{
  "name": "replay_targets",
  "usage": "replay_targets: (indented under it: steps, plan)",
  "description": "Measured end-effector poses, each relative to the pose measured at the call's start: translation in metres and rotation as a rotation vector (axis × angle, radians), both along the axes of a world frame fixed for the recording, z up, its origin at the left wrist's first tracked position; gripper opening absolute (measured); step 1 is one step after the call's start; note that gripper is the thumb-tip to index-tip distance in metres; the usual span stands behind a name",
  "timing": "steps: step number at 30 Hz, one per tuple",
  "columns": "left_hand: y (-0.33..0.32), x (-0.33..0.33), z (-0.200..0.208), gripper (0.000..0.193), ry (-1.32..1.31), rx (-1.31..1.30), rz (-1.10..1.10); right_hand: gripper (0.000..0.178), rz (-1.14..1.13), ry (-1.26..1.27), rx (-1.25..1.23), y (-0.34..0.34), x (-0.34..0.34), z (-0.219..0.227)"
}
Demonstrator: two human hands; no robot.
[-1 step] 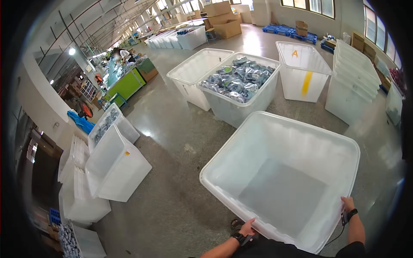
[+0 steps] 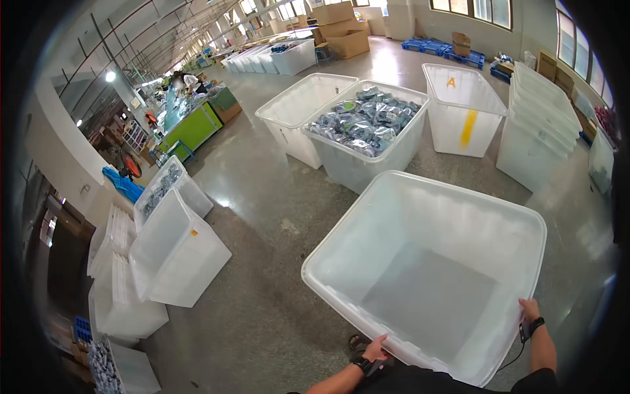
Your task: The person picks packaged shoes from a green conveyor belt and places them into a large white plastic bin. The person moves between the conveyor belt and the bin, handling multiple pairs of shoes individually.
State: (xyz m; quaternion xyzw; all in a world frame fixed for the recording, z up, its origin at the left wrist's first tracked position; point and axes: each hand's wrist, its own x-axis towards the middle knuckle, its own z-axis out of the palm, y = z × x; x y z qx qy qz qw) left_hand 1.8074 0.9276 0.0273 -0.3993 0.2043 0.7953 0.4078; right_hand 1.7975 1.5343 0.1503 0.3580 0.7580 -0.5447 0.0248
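A large white plastic bin [image 2: 357, 307] with nothing in it stands right in front of me. My left hand [image 2: 375, 350] grips its near rim, thumb on top and the other fingers hidden below the edge. At the right end of the rim, my right hand [image 2: 528, 310] is closed round the edge, its fingers partly out of sight. Just beyond this bin stands another white bin [image 2: 367, 172], heaped with clear plastic bags of grey-blue items [image 2: 367, 121].
Behind are an empty white bin [image 2: 289, 134] and one with a yellow stripe [image 2: 467, 128]. Nested bins [image 2: 535, 141] stand at the right. More bins [image 2: 187, 256] line the left side. Farther off are a green-sided worktable [image 2: 193, 134], blue pallets [image 2: 433, 47] and cardboard boxes [image 2: 344, 43].
The empty bin and both my hands have shifted very slightly to the left. My grip on the rim looks the same.
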Motion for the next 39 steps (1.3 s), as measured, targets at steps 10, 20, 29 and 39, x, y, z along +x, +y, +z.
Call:
replay_targets:
  steps: [10, 20, 29, 39]
  plan:
    - [-0.168, -0.048, 0.025, 0.035, 0.117, -0.145, 0.32, 0.039, 0.042, 0.02, -0.139, -0.195, -0.144, 0.005]
    - [-0.44, -0.145, 0.07, 0.026, 0.404, -0.592, 0.373, 0.033, 0.019, -0.01, -0.254, -0.462, -0.311, -0.086]
    - [-0.62, -0.131, 0.024, 0.018, 0.198, -0.936, 0.321, 0.049, 0.011, -0.13, -0.283, -0.776, -0.486, -0.108]
    - [-0.763, -0.149, 0.039, 0.027, -0.094, -0.858, 0.699, 0.057, 0.028, -0.245, -0.441, -1.125, -0.701, -0.06]
